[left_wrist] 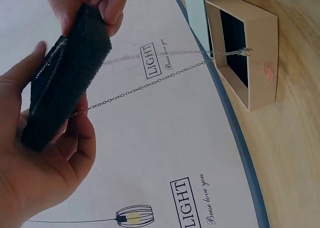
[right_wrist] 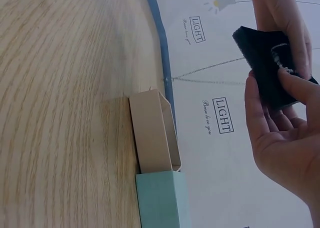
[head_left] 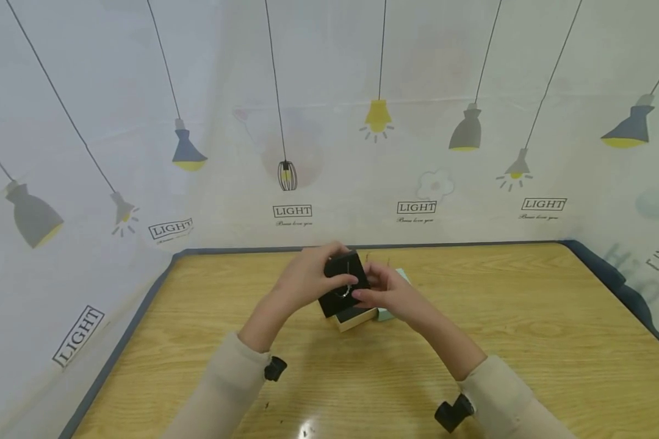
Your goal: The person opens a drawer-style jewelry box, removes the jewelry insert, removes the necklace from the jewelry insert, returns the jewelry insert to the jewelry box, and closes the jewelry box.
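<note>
Between left hand (head_left: 306,275) and right hand (head_left: 393,295), black pad (left_wrist: 75,80), chain (left_wrist: 150,85) hanging below

Pale lamp-patterned backdrop (head_left: 335,134) behind wood-grain table (head_left: 527,317)

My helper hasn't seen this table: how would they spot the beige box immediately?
On the wooden table, look below the held-up black pad. The beige box sits there beside a mint-green box, set apart by its pale tan walls and pinkish mark.
</note>
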Motion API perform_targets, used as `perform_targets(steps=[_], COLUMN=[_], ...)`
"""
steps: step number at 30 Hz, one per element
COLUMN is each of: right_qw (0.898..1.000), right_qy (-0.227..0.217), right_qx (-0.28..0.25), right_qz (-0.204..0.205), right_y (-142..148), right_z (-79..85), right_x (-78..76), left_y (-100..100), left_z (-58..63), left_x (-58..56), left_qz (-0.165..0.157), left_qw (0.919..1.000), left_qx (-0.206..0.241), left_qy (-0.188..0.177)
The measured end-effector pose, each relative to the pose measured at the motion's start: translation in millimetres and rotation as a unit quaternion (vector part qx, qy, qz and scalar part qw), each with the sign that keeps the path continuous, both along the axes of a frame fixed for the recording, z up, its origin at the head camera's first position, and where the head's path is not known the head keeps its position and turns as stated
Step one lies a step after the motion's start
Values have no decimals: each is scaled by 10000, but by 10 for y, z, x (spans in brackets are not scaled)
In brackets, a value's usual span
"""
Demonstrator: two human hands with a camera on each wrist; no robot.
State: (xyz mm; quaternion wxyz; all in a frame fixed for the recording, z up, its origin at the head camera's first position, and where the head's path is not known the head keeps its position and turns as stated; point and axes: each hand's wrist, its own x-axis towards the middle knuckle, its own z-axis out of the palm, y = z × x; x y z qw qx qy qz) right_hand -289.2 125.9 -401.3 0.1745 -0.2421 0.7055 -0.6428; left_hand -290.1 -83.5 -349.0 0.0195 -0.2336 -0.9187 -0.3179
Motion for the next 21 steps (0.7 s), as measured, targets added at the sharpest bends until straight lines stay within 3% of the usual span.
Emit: perform_targets(steps=[6, 13, 21], right_qw=[9998, 9982, 9959], right_qy=[21, -99, -162], right_qx=[-151, -271, -284], right_qz=[-115, -527, -842], right_y=[11, 54, 110], right_z=[1, 16, 40], right_x=[21, 41, 42], left_y=[-11, -97, -163], left_z=[27, 54, 52], left_x=[28, 36, 46], left_qz=[161, 103, 246], left_qw=[9984, 9950, 9917], left_qx=[538, 976, 1226], left_qy=[-114, 189, -297])
